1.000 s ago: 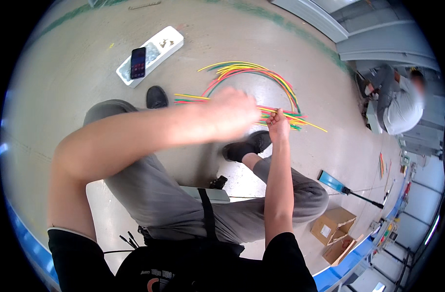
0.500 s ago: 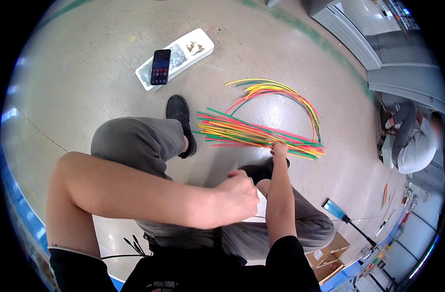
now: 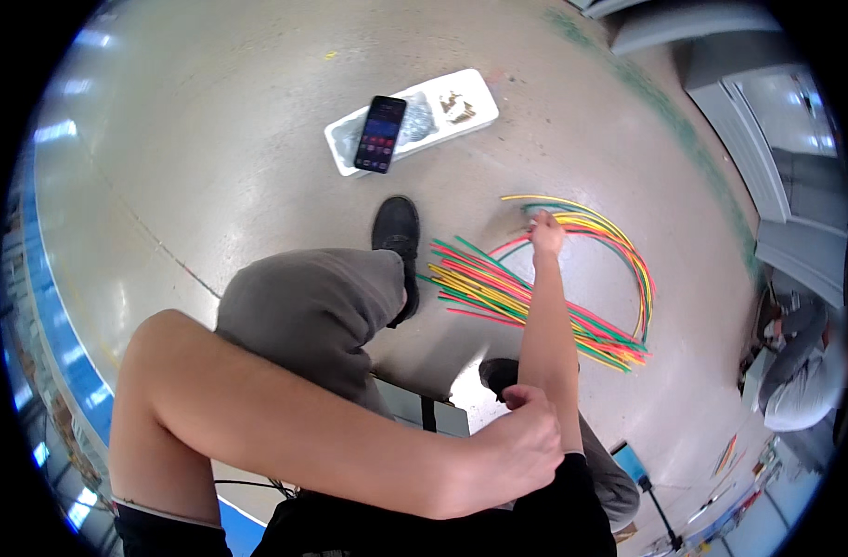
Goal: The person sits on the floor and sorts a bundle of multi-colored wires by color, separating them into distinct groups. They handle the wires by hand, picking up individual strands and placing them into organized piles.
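Thin red, yellow and green tubes lie on the floor in two groups. One is a straight bundle (image 3: 479, 290); the other, curved tubes (image 3: 639, 269), bends in an arc behind it. My right hand (image 3: 546, 234) is at the left ends of the curved tubes, its fingers closed on them; how many are in its grip is hidden. My right forearm passes over the straight bundle. My left hand (image 3: 517, 447) is curled closed in front of my body, beside my right forearm. Whatever it may hold is hidden by its fingers.
A white tray (image 3: 487, 113) holds clear plastic bags and small brass-coloured pieces, with a phone (image 3: 381, 135) resting across it. My black shoe (image 3: 396, 227) is left of the bundle. A device on a stand (image 3: 630, 462) is at lower right. Another person (image 3: 804, 371) sits far right.
My right hand has moved from the straight bundle to the ends of the curved tubes. My left hand has shifted right and toward my body. The whole view has turned.
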Demonstrator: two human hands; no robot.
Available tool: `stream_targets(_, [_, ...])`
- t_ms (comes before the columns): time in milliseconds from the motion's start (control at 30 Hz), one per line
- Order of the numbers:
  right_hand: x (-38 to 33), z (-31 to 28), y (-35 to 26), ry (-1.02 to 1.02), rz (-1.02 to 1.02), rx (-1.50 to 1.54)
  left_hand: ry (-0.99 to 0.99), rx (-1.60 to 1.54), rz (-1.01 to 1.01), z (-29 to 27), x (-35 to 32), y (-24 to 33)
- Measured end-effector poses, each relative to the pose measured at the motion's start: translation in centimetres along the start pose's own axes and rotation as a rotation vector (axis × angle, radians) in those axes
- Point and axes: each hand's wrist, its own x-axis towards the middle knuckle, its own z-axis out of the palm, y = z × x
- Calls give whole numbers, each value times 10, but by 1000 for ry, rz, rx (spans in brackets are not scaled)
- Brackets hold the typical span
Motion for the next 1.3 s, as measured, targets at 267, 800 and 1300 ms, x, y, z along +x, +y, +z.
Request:
stream_targets(267, [-100, -48, -53, 202, -98, 633, 44, 5, -109, -5, -3, -10])
stream_targets(800, [-382, -220, -146, 558, -806, 745, 778, 76, -353, 23, 37, 0])
stream_targets(1300, [-406, -246, -122, -115, -633, 1321, 507, -1208, 35, 19, 22, 32])
